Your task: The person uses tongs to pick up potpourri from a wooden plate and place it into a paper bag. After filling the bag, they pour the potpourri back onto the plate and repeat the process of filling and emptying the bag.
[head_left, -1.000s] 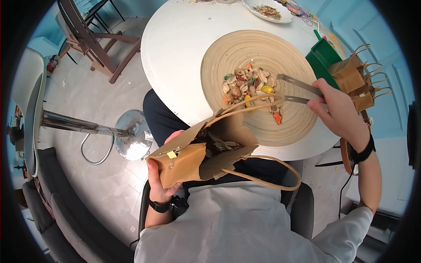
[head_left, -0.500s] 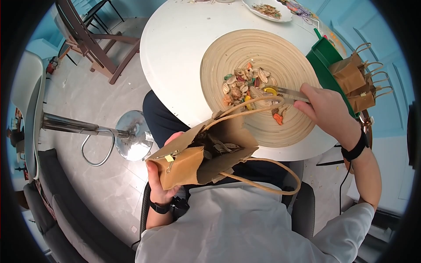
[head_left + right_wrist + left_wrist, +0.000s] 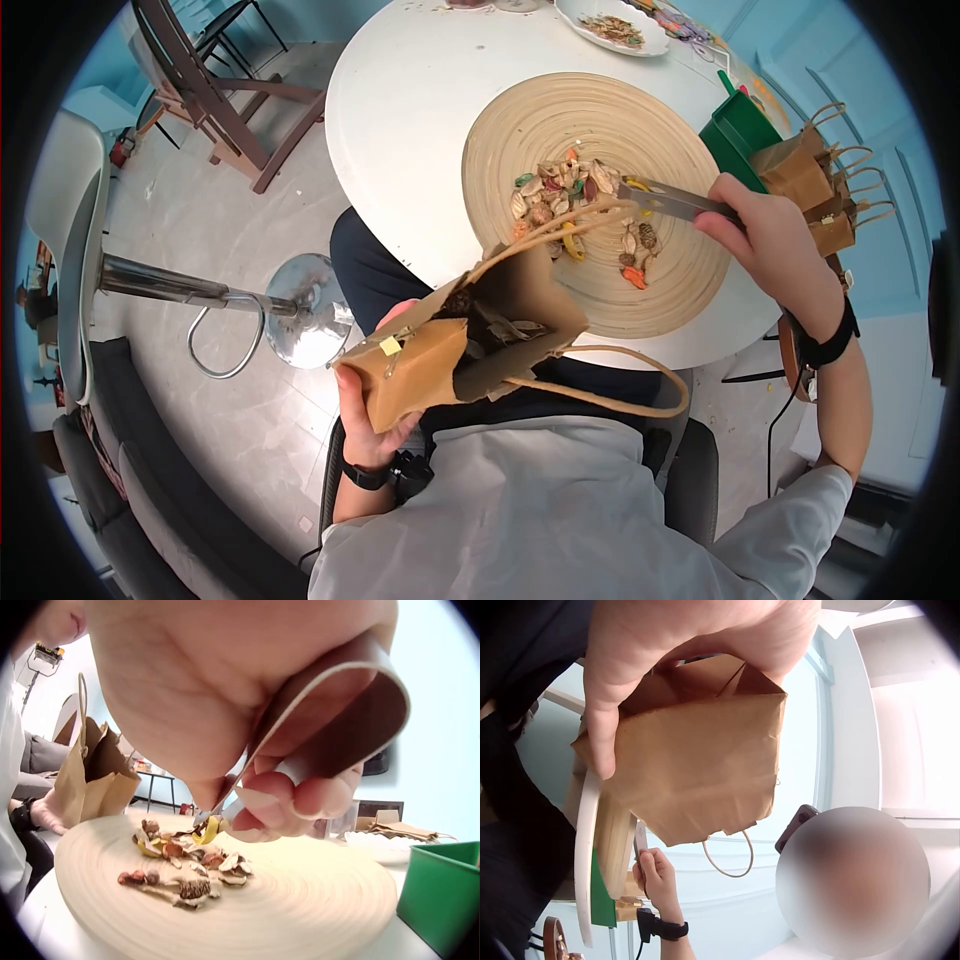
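Above rnd plate (image 3: 600,108), R hand (image 3: 780,240) pinches metal tongs (image 3: 678,201); L hand (image 3: 372,434) grips ppr bag (image 3: 418,378)

- The tray (image 3: 540,110) lies on the table (image 3: 400,120), with pieces (image 3: 548,195) spread on it.
- The bag (image 3: 415,370) is before the tray, on the person's side, with contents (image 3: 505,330) inside (one handle (image 3: 560,232) crosses the tray in the head view).
- The left hand (image 3: 370,425) is at the bag's left end.
- The right hand (image 3: 770,240) is at the tray's right, the tongs (image 3: 685,203) reaching leftward over it.
- The bin (image 3: 738,135) stands right of the tray, other bags (image 3: 795,170) beyond it.
- The plate (image 3: 640,48) lies behind the tray.
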The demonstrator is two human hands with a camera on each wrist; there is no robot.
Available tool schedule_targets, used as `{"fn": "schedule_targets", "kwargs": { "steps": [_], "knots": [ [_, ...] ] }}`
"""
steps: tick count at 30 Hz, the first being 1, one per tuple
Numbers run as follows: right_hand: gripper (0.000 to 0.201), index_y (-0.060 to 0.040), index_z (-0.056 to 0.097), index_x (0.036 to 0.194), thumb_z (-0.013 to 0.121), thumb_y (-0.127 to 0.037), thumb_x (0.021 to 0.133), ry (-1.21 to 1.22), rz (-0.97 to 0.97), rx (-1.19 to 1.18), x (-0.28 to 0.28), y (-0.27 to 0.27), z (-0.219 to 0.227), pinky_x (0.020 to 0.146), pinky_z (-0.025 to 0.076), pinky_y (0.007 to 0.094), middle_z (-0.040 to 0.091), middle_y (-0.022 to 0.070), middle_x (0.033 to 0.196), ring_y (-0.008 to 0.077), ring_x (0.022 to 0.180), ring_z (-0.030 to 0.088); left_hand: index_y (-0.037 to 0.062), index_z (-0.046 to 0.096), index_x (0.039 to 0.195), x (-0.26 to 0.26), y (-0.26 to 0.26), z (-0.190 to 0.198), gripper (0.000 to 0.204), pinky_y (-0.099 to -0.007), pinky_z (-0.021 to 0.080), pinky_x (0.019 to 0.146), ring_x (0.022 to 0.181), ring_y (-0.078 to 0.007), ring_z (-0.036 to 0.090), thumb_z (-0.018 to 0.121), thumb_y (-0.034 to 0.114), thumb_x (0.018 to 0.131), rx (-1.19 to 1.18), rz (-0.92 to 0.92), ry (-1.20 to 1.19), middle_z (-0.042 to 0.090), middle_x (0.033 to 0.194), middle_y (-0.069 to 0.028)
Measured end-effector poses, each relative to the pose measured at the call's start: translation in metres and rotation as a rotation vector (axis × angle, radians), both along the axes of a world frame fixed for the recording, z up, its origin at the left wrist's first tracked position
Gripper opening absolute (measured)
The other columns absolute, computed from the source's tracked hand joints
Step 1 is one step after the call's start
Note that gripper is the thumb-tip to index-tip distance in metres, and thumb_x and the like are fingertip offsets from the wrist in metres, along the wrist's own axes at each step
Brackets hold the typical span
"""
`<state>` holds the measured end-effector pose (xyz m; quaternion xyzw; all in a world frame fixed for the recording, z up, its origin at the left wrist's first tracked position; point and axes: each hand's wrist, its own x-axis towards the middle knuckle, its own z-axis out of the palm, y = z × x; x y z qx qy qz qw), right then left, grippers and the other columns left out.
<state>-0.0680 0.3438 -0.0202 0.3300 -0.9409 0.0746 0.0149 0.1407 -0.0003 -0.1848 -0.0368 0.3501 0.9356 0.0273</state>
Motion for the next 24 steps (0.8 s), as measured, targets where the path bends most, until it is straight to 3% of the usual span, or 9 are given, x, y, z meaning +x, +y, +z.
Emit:
{"fn": "schedule_targets", "kwargs": {
  "steps": [5,10,12,14,17,20,22,24],
  "knots": [
    [0.024,-0.0053,0.053,0.09,0.067,-0.025,0.091,-0.142,0.019,-0.069,0.01,-0.012,0.026,0.056,0.043,0.0384,0.057,0.0134,0.066,0.0335,0.062,0.058,0.0099,0.024,0.153,-0.005,0.002,0.006,0.088,-0.0628,0.037,0.108,0.139,-0.0388,0.038,0.041,0.071,0.092,0.033,-0.026,0.012,0.032,0.154,-0.0179],
    [0.028,-0.0055,0.053,0.089,0.068,-0.029,0.09,-0.276,0.14,-0.106,0.025,-0.028,0.03,0.053,0.041,0.0381,0.055,0.0134,0.064,0.0335,0.059,0.056,0.0098,0.027,0.151,-0.004,0.006,0.01,0.087,-0.0586,0.044,0.103,0.134,-0.0374,0.044,0.041,0.072,0.091,-0.036,-0.01,-0.004,0.036,0.152,-0.0171],
    [0.029,-0.0047,0.058,0.09,0.073,-0.028,0.085,-0.207,0.257,-0.069,0.032,-0.036,0.028,0.054,0.041,0.0342,0.057,0.0111,0.066,0.0285,0.059,0.058,0.0101,0.03,0.15,0.003,0.001,0.005,0.085,-0.0561,0.046,0.101,0.132,-0.036,0.047,0.041,0.071,0.092,-0.027,-0.029,-0.009,0.039,0.15,-0.0164],
    [0.032,-0.005,0.059,0.093,0.075,-0.031,0.083,-0.228,0.252,-0.05,0.039,-0.045,0.029,0.055,0.044,0.0362,0.06,0.0103,0.069,0.03,0.062,0.061,0.0104,0.032,0.149,0.004,0.0,0.006,0.083,-0.0537,0.049,0.099,0.13,-0.0347,0.049,0.041,0.07,0.093,-0.018,-0.05,-0.015,0.042,0.148,-0.0157],
    [0.032,-0.0068,0.054,0.092,0.068,-0.036,0.088,-0.205,0.33,-0.093,0.044,-0.051,0.032,0.055,0.043,0.0409,0.059,0.0129,0.069,0.0344,0.064,0.06,0.0114,0.036,0.146,0.002,0.005,0.009,0.078,-0.0503,0.05,0.097,0.127,-0.0323,0.052,0.042,0.068,0.094,-0.035,-0.03,-0.018,0.046,0.145,-0.0144],
    [0.033,-0.0051,0.056,0.096,0.068,-0.035,0.088,-0.233,0.271,-0.102,0.042,-0.043,0.044,0.058,0.044,0.0395,0.058,0.013,0.07,0.0335,0.067,0.059,0.012,0.037,0.146,0.001,0.005,0.01,0.078,-0.0495,0.051,0.096,0.127,-0.0321,0.052,0.043,0.068,0.093,-0.034,-0.006,-0.017,0.045,0.146,-0.0143],
    [0.03,-0.0027,0.057,0.097,0.066,-0.031,0.091,-0.368,0.105,-0.167,0.032,-0.025,0.053,0.059,0.042,0.0364,0.054,0.0107,0.07,0.0275,0.066,0.056,0.0123,0.037,0.146,0.002,0.003,0.01,0.077,-0.0496,0.05,0.098,0.128,-0.0317,0.051,0.043,0.068,0.093,-0.001,-0.015,-0.044,0.045,0.146,-0.0139],
    [0.031,0.0003,0.057,0.088,0.061,-0.03,0.095,-0.335,-0.041,-0.143,0.018,-0.008,0.057,0.057,0.04,0.0331,0.049,0.0086,0.065,0.0199,0.061,0.051,0.0122,0.037,0.146,0.001,0.004,0.01,0.077,-0.0498,0.049,0.099,0.128,-0.0316,0.051,0.043,0.068,0.093,0.003,-0.006,-0.045,0.045,0.146,-0.0137]
  ]
}}
